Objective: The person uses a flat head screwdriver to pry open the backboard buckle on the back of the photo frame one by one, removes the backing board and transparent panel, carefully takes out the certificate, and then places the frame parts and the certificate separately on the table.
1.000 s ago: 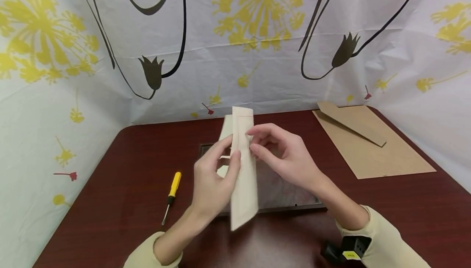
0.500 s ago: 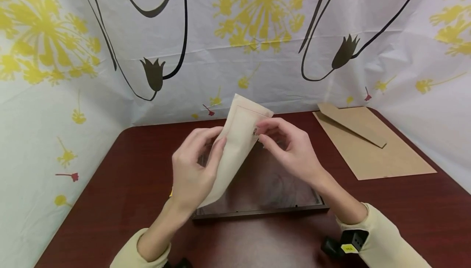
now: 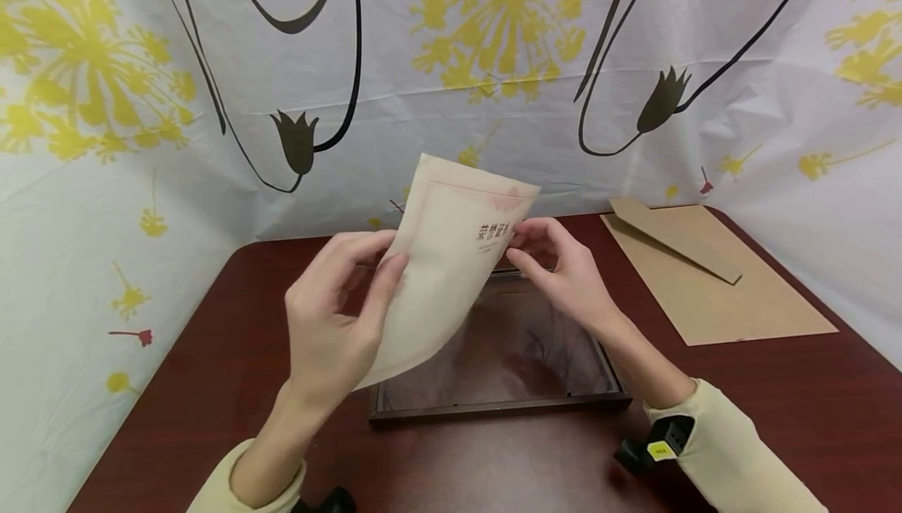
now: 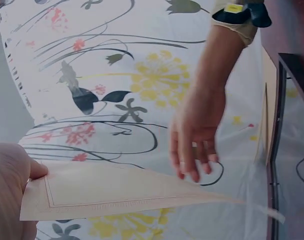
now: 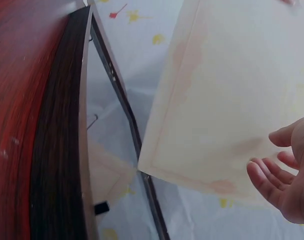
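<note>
A cream paper certificate (image 3: 440, 254) with a thin red border and printed characters is held up at a tilt over the frame, curving along its length. My left hand (image 3: 338, 309) pinches its left edge between thumb and fingers; the left wrist view shows the thumb on the sheet (image 4: 107, 187). My right hand (image 3: 564, 274) is by the sheet's right edge, fingers loosely bent. In the right wrist view its thumb and fingers stand apart with nothing between them. Below lies a dark picture frame (image 3: 500, 407) with a glossy pane, partly hidden by the certificate.
A brown backing board (image 3: 747, 309) with a folded-out stand strip (image 3: 676, 243) lies at the right of the dark red table (image 3: 176, 388). A patterned white cloth (image 3: 395, 51) rises around the back and sides.
The left hand has moved left with the certificate, turning its printed face toward the head camera. More of the frame shows. The right hand has shifted slightly right and up.
</note>
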### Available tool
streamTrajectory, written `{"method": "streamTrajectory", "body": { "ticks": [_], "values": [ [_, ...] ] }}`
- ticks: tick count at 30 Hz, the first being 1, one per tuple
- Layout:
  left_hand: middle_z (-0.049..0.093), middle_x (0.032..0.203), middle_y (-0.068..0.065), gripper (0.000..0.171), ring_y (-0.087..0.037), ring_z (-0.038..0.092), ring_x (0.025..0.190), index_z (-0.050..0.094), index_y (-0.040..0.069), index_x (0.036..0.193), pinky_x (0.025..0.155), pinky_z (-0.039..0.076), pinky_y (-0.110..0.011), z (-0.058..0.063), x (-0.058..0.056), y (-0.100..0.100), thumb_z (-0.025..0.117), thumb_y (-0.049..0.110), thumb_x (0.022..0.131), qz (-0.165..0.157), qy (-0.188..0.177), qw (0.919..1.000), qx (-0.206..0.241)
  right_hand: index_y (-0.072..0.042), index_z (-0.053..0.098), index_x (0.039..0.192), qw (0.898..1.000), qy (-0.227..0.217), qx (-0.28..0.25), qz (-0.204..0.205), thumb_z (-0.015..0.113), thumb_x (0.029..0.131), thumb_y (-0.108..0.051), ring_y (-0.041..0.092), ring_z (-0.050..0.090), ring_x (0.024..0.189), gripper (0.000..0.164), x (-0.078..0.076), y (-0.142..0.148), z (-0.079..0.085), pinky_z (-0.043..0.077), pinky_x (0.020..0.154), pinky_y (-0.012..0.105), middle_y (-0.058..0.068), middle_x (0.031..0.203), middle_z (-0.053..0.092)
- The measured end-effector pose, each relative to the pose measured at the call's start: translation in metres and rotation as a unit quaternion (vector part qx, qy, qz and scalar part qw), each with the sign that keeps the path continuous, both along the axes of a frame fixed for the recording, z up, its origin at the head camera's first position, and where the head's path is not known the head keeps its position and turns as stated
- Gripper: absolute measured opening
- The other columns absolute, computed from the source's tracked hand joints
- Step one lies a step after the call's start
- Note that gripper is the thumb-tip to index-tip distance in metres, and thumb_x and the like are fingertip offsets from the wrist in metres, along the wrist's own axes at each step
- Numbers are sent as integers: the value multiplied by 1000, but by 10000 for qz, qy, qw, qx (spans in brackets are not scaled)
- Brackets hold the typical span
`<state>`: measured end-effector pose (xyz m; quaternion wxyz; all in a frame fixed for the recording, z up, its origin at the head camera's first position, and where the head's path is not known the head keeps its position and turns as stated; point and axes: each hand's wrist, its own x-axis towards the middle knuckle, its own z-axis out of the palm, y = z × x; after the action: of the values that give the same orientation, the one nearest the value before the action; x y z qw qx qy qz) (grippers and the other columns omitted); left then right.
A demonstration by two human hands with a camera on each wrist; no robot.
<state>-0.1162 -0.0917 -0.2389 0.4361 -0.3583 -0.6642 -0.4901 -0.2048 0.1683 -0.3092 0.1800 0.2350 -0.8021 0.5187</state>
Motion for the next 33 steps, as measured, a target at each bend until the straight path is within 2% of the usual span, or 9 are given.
{"method": "streamTrajectory", "body": {
  "ticks": [5, 9, 12, 15, 18, 21, 25, 30, 33],
  "values": [
    [68, 92, -17, 15, -15, 62, 74, 70, -11, 104, 72, 54, -24, 10, 8, -3, 70, -8, 89, -140, 90, 9996, 249, -2, 50, 133, 9981, -589, 102, -127, 72, 96, -18, 26, 66, 92, 46, -10, 8, -7, 55, 68, 27, 16, 117, 63],
    [67, 91, -18, 14, -14, 62, 73, 69, -12, 103, 71, 54, -24, 14, 12, -6, 70, -4, 91, -206, 48, 9986, 481, -4, 37, 146, 9917, -1279, 65, -119, 71, 96, -25, 38, 66, 93, 64, -16, 14, -11, 58, 68, 32, 19, 126, 59],
    [67, 91, -19, 15, -14, 63, 72, 69, -13, 103, 70, 55, -24, 17, 13, -10, 70, -3, 91, -203, 37, 9981, 582, -6, 33, 150, 9881, -1534, 83, -68, 70, 97, -29, 42, 67, 90, 68, -19, 17, -13, 58, 68, 33, 18, 127, 60],
    [65, 89, -20, 16, -14, 62, 70, 68, -14, 103, 69, 55, -23, 18, 12, -14, 70, -4, 91, -233, 6, 9975, 663, -3, 40, 145, 9888, -1493, 35, 30, 68, 99, -26, 36, 68, 85, 59, -21, 19, -13, 57, 69, 33, 20, 121, 64],
    [63, 86, -18, 17, -14, 60, 68, 67, -16, 104, 68, 54, -24, 19, 9, -18, 70, -4, 91, -314, -78, 9965, 770, 1, 51, 134, 9912, -1312, -94, 116, 66, 100, -20, 28, 66, 76, 43, -24, 22, -14, 56, 66, 32, 23, 110, 66],
    [62, 82, -16, 18, -14, 59, 67, 66, -16, 106, 66, 53, -23, 19, 6, -22, 69, -4, 92, -322, -179, 9956, 865, 1, 60, 123, 9925, -1196, -192, 164, 65, 101, -19, 26, 61, 72, 30, -26, 26, -14, 55, 63, 30, 22, 100, 65],
    [62, 81, -12, 20, -14, 58, 66, 66, -15, 110, 64, 52, -22, 19, 3, -28, 68, -5, 93, -194, -380, 9943, 973, 0, 64, 112, 9914, -1195, -440, 300, 65, 101, -22, 30, 57, 70, 25, -29, 32, -16, 53, 60, 30, 19, 88, 61],
    [63, 84, -10, 23, -15, 58, 67, 65, -12, 116, 64, 51, -22, 16, -4, -36, 66, -4, 94, 35, -679, 9924, 1027, 2, 62, 109, 9850, -1317, -935, 604, 65, 101, -20, 22, 55, 66, 23, -34, 37, -17, 50, 58, 30, 8, 80, 62],
    [63, 86, -9, 24, -15, 59, 68, 66, -8, 119, 64, 52, -22, 14, -10, -41, 64, -1, 96, 209, -838, 9915, 977, 0, 64, 110, 9848, -1364, -911, 562, 66, 100, -20, 17, 53, 64, 23, -34, 39, -16, 47, 55, 27, 3, 79, 62]
  ]
}}
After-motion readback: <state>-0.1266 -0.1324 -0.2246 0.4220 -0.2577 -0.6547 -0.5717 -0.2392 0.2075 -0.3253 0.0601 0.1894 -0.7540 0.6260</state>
